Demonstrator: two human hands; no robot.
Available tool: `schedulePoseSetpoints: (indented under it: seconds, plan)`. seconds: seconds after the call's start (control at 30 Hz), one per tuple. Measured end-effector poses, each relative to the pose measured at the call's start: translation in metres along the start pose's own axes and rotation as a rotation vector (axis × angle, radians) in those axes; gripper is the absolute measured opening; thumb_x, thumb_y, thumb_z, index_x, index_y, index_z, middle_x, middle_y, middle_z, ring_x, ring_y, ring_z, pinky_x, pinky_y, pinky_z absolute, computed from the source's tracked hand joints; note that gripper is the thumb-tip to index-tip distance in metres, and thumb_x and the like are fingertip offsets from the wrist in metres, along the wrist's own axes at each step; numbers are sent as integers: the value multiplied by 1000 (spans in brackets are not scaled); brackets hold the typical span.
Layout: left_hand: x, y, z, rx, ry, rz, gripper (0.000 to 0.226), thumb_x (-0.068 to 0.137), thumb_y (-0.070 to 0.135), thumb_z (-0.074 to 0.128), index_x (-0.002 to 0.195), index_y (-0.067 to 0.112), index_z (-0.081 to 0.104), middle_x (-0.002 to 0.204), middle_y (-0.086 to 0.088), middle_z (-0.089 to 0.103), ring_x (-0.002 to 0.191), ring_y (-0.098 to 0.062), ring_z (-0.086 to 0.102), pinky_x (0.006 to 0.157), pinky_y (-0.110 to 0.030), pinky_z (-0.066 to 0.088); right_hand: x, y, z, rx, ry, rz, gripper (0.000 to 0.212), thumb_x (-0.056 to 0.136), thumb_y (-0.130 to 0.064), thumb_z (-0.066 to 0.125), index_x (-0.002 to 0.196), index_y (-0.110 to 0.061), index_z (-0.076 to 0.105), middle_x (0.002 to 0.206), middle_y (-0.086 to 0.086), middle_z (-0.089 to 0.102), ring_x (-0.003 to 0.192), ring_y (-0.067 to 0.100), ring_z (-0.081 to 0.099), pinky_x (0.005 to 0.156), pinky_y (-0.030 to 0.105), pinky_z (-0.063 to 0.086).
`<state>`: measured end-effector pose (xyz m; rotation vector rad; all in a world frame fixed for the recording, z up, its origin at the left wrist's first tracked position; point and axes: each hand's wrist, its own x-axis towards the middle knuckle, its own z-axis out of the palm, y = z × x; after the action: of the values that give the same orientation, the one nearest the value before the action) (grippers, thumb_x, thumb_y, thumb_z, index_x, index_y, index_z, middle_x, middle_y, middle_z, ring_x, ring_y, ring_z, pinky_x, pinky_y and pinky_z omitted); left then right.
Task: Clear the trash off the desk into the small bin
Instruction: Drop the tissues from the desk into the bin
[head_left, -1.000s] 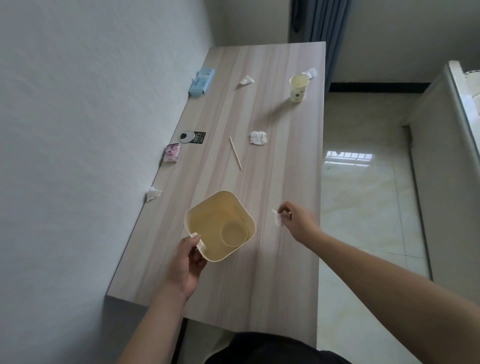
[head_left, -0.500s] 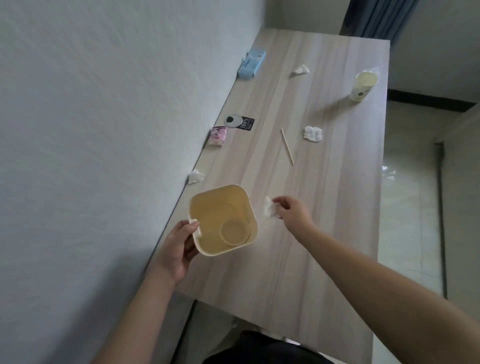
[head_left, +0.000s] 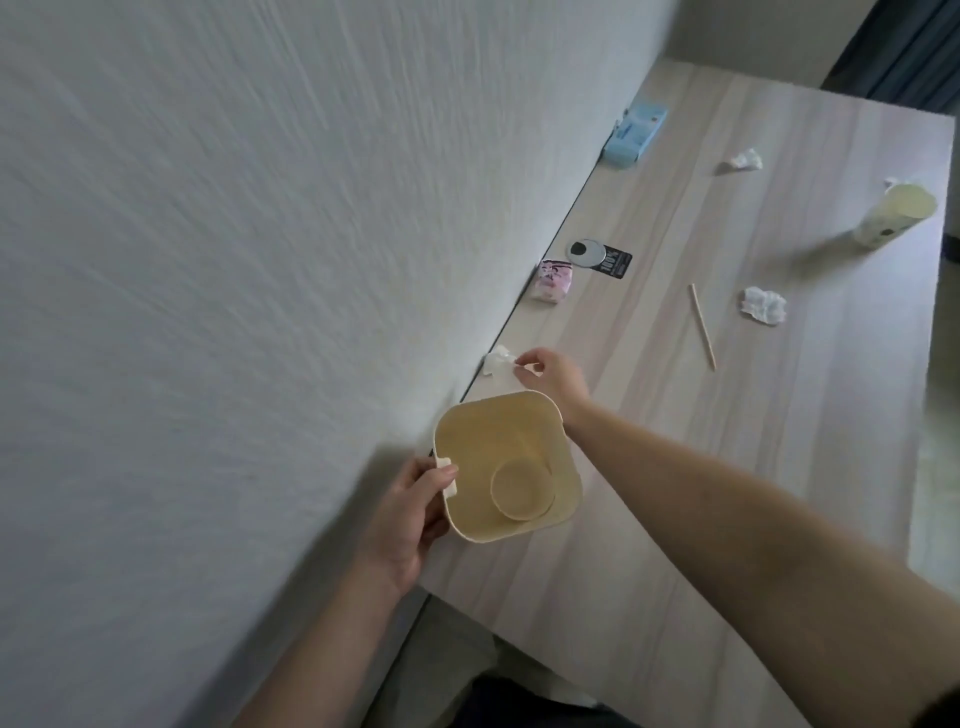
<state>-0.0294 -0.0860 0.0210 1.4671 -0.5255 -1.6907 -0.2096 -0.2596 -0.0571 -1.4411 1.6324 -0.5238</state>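
A white wall fills your left. Your left hand (head_left: 410, 514) grips the small bin (head_left: 506, 465) on the pale wood desk (head_left: 779, 415); your right hand (head_left: 553, 376) pinches a tissue wad (head_left: 497, 359) at the wall edge. Stick (head_left: 702, 326), crumpled tissue (head_left: 762, 305) and cup (head_left: 896, 214) lie rightward.

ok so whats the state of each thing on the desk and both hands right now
small bin: upright, open, held by left hand
right hand: fingers pinched beside the tissue wad by the wall
paper cup: upright, open
wooden stick: lying flat
crumpled tissue: loose on desk
far tissue wad: loose
blue pack: lying flat
pink packet: against wall
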Motion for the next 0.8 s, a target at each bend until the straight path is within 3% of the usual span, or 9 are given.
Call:
schedulePoseSetpoints:
  seconds: [0.07,0.17,0.33,0.5,0.57,0.67,0.8]
  plan:
    - [-2,-3,-1,-9,-11,10,29,70,29,70,87,13,53,49,10,54,45,-5,50,45,-21,41,17,-4,8,-105,-50,-45,16,87,-22,64,100,-15,70,116,6,63,108,20,57,85,26,40]
    - [-5,-4,-6,3,2,13,26,76,25,69,94,10,58,65,0,65,59,-11,62,54,-25,50,34,-6,19,-169,-69,-75,15,85,-16,66,98,-11,71,126,10,59,118,25,53,97,28,38]
    - [-5,-4,-14,8,46,-5,26,71,27,70,89,12,59,68,0,66,60,-11,62,53,-25,49,40,3,30,-279,-76,6,19,87,-13,55,100,-15,69,102,9,70,92,25,62,75,32,48]
    - [-1,-2,-10,-15,95,-11,27,67,26,73,87,14,58,74,-6,59,66,-18,53,57,-28,42,27,10,20,-232,-53,-3,23,86,-12,55,105,-15,67,99,5,70,95,24,63,79,31,49]
    - [-1,-1,-6,-22,87,-6,31,67,25,73,92,13,58,78,-10,56,69,-21,50,58,-29,40,17,10,9,-162,-48,-11,30,87,-12,55,117,-17,60,99,4,67,95,24,62,76,28,45]
    - [0,-3,3,10,39,-6,30,68,25,72,91,13,56,78,-10,57,66,-18,52,53,-25,42,1,12,-13,-191,-73,-64,38,94,-13,48,131,-17,52,114,8,63,106,26,58,85,29,40]
    - [2,-8,17,47,-8,-22,21,68,26,72,80,17,58,70,-6,56,60,-17,50,53,-28,38,-25,18,-55,-230,4,-141,25,96,-14,48,113,-14,67,108,7,62,96,21,56,82,28,37]
